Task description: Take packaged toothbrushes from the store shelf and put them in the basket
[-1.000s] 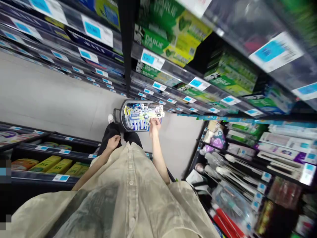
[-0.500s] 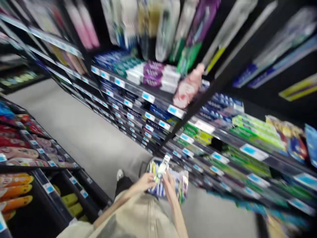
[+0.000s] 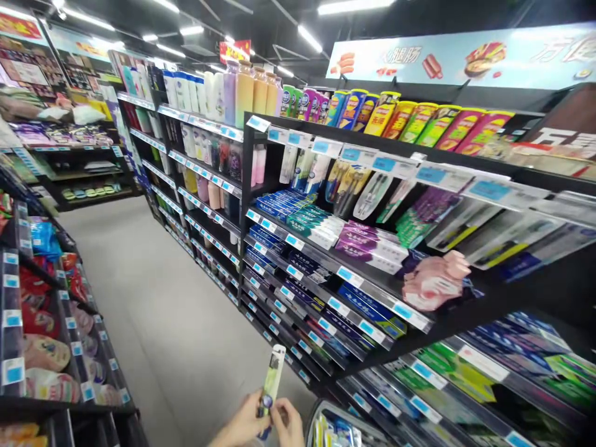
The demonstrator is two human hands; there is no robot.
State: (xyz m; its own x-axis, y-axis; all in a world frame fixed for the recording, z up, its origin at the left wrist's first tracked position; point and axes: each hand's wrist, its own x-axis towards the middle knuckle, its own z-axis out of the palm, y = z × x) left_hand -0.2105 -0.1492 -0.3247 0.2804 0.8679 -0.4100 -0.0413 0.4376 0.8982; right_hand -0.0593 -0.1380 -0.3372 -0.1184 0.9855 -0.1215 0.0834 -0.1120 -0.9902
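At the bottom of the view I hold up a packaged toothbrush [image 3: 274, 379], a narrow, pale green and white pack with a hanging hole at its top. It stands nearly upright, leaning slightly right. My left hand [image 3: 246, 422] is closed around its lower left side. The fingers of my right hand [image 3: 287, 423] pinch its lower right edge. Just right of my hands is a dark basket [image 3: 321, 406] holding several colourful packs [image 3: 338, 431]; its lower part is cut off by the frame.
Right of me runs a shelf with toothpaste boxes [image 3: 367, 245], hanging toothbrush packs [image 3: 372, 195] and a pink pack [image 3: 435, 282] jutting over the edge. Bottles [image 3: 244, 93] and snack cans [image 3: 384, 112] line the tops. A low rack [image 3: 46, 354] borders the grey aisle floor [image 3: 139, 298] on the left.
My view has tilted up from the basket and floor towards the aisle and ceiling lights. The toothbrush pack stays in my hands, now seen to the left of the basket rather than over it.
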